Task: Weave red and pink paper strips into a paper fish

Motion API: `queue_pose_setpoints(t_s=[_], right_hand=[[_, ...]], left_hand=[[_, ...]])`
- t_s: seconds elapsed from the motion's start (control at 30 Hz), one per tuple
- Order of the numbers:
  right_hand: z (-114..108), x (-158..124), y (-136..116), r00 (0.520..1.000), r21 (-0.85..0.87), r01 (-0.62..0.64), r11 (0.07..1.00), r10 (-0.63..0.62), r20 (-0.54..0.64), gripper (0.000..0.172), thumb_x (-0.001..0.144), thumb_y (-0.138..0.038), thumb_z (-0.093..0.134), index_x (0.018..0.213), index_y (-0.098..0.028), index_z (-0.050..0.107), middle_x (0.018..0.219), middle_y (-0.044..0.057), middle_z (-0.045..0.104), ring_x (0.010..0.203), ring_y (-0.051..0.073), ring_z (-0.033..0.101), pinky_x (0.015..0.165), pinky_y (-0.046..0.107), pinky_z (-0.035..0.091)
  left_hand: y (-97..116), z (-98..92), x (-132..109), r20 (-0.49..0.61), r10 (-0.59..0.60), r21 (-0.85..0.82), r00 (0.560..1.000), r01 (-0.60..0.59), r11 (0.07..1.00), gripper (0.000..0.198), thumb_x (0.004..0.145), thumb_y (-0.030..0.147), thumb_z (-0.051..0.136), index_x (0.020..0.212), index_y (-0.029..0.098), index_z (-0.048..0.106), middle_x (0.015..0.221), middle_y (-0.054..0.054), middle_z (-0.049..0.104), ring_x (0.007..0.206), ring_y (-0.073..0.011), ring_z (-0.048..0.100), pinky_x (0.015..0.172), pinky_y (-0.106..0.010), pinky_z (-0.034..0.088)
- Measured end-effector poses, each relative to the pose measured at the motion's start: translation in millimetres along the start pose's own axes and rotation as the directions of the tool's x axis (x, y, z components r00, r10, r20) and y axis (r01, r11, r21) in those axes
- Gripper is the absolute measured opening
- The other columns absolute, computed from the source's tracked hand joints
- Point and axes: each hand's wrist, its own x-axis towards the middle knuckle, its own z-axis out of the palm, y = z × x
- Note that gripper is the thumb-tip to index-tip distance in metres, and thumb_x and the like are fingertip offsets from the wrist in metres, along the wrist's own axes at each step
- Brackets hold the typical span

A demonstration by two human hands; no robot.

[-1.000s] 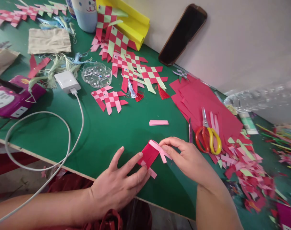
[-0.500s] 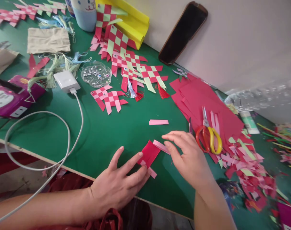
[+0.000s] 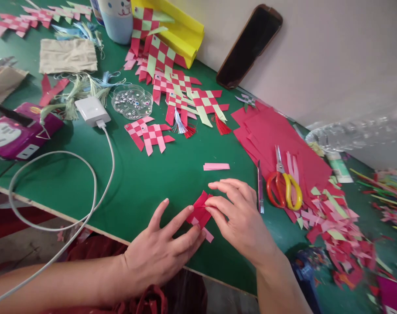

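A small piece of red paper [image 3: 203, 216] lies on the green table, with a pink paper strip [image 3: 208, 235] sticking out at its lower end. My left hand [image 3: 167, 244] rests flat with fingers spread, its fingertips pressing on the red paper's left side. Over the right side, my right hand [image 3: 239, 218] has thumb and index finger pinched on a slit band of the red paper. The other fingers are bent above the pinch. Behind the hands lies a small stack of pink strips [image 3: 216, 166]. Tweezers [image 3: 260, 187] lie just right of my right hand.
Scissors [image 3: 284, 185] rest by red paper sheets [image 3: 270, 131], with paper scraps [image 3: 339, 231] nearby. Woven paper fish [image 3: 155, 136] and a clear dish of googly eyes [image 3: 132, 102] lie behind. A white cable [image 3: 95, 187] loops at left. A phone [image 3: 249, 46] leans against the wall.
My right hand has moved left onto the red paper and pinches it. The pink strip at its upper right no longer shows. The tweezers are now more exposed. My left hand stays put.
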Motion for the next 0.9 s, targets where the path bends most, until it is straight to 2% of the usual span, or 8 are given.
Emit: queue_pose_setpoints(t_s=[0.17,0.3,0.4,0.47,0.53,0.6,0.73,0.9], right_hand=[[1,-5,-5,0.995,0.079,0.072,0.994,-0.066,-0.081,0.010,0.089,-0.016,0.062,0.089,-0.025,0.065,0.102,0.000,0.073,0.109,0.023,0.057,0.100,0.048,0.036],[5,-12,-10,0.991,0.128,0.088,0.988,-0.073,-0.115,0.017,0.088,-0.013,0.064,0.097,-0.027,0.062,0.087,-0.005,0.075,0.099,0.019,0.063,0.103,0.050,0.032],[7,-22,-8,0.989,0.174,0.070,0.982,-0.045,-0.144,0.024,0.088,-0.023,0.068,0.110,-0.027,0.060,0.093,-0.001,0.074,0.101,0.022,0.062,0.103,0.051,0.035],[8,-30,-4,0.981,0.205,0.003,0.979,0.037,-0.190,0.031,0.091,-0.027,0.064,0.120,-0.025,0.056,0.103,0.005,0.072,0.107,0.024,0.059,0.100,0.050,0.040],[8,-39,3,0.962,0.204,-0.088,0.975,0.136,-0.236,0.032,0.093,-0.022,0.059,0.125,-0.025,0.055,0.109,0.008,0.069,0.110,0.025,0.057,0.096,0.047,0.045],[9,-46,10,0.955,0.145,-0.152,0.978,0.183,-0.235,0.034,0.092,-0.017,0.057,0.125,-0.026,0.055,0.112,0.008,0.067,0.111,0.025,0.056,0.095,0.046,0.046],[13,-54,19,0.971,0.004,-0.192,0.981,0.191,-0.144,0.035,0.091,-0.022,0.061,0.125,-0.025,0.057,0.117,0.009,0.066,0.113,0.028,0.054,0.097,0.050,0.043],[18,-53,21,0.961,0.091,-0.221,0.971,0.233,-0.147,0.010,0.091,-0.023,0.062,0.101,-0.024,0.064,0.103,0.005,0.069,0.102,0.024,0.058,0.091,0.044,0.047]], left_hand=[[2,1.9,-2,-0.012,-0.005,0.059,1.000,0.005,0.998,0.038,0.098,0.040,0.045,0.134,0.035,0.056,0.145,0.000,0.045,0.143,-0.0291,0.023,0.118,-0.065,0.002],[2,3.8,-4,0.013,-0.005,0.044,1.000,0.004,0.999,0.038,0.100,0.037,0.042,0.136,0.034,0.054,0.147,0.002,0.043,0.141,-0.0270,0.023,0.118,-0.064,-0.003],[3,4.3,-4,0.018,-0.008,0.021,1.000,0.008,1.000,0.039,0.101,0.036,0.040,0.138,0.033,0.052,0.149,0.002,0.041,0.139,-0.0257,0.026,0.118,-0.064,-0.006],[3,3.5,-4,0.022,-0.011,0.011,1.000,0.011,1.000,0.040,0.101,0.035,0.040,0.140,0.033,0.051,0.150,0.003,0.039,0.139,-0.0252,0.026,0.118,-0.063,-0.008],[4,2.1,-4,0.025,-0.016,0.004,1.000,0.016,1.000,0.040,0.101,0.035,0.040,0.141,0.034,0.049,0.152,0.003,0.036,0.138,-0.0250,0.026,0.118,-0.063,-0.009],[3,0.7,-4,0.027,-0.015,-0.005,1.000,0.015,1.000,0.041,0.101,0.034,0.040,0.141,0.035,0.049,0.153,0.004,0.035,0.138,-0.0255,0.027,0.117,-0.063,-0.010],[3,-0.6,-4,0.046,-0.011,-0.022,0.999,0.012,1.000,0.041,0.101,0.035,0.039,0.142,0.034,0.048,0.152,0.004,0.036,0.137,-0.0261,0.027,0.117,-0.063,-0.011],[3,-0.8,-2,0.065,-0.013,-0.020,0.998,0.014,1.000,0.042,0.101,0.034,0.039,0.142,0.034,0.048,0.152,0.005,0.035,0.138,-0.0267,0.025,0.117,-0.062,-0.013]])
